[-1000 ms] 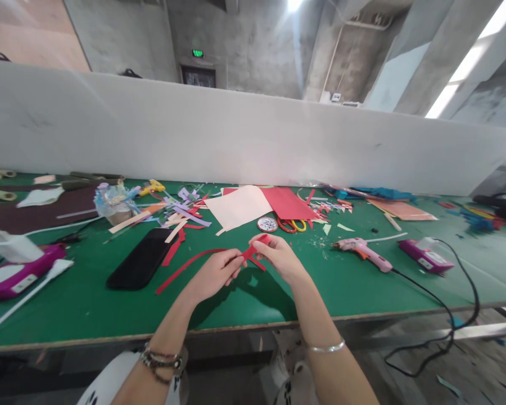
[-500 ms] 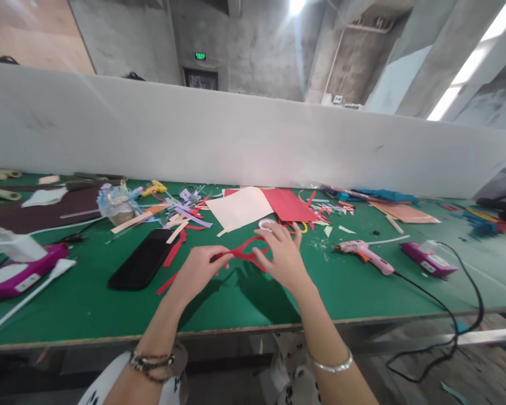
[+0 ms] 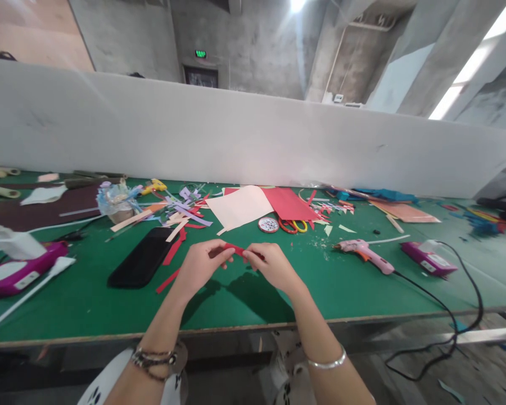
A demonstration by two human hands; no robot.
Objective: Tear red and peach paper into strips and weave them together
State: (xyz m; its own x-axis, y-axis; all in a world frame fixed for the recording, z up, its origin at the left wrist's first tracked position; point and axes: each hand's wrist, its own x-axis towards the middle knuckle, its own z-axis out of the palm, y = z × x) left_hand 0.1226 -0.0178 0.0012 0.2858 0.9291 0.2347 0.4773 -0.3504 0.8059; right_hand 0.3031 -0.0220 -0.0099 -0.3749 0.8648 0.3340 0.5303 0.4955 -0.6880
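Note:
A narrow red strip (image 3: 235,249), paper or felt by its look, is stretched between my hands above the green table. My left hand (image 3: 205,263) pinches its left end between thumb and fingers. At the other end my right hand (image 3: 270,264) is closed on it, and a short red bit pokes out past the fingers. Just beyond my right hand lie a round white dish of small dark-and-white pieces (image 3: 269,225) and scissors with red and yellow handles (image 3: 300,226). Red strips (image 3: 175,252) rest left of my left hand.
A black phone (image 3: 143,259) lies to the left. Cream paper (image 3: 240,208) and red sheets (image 3: 290,205) are behind my hands. On the right are a pink glue gun (image 3: 365,254) with its cord and a purple power strip (image 3: 428,260). Paper scraps (image 3: 188,209) litter the back.
The red strip was spread in open loops by my right hand's parted fingers; now it is drawn together. My right hand has closed and moved left toward my left hand, uncovering dish and scissors.

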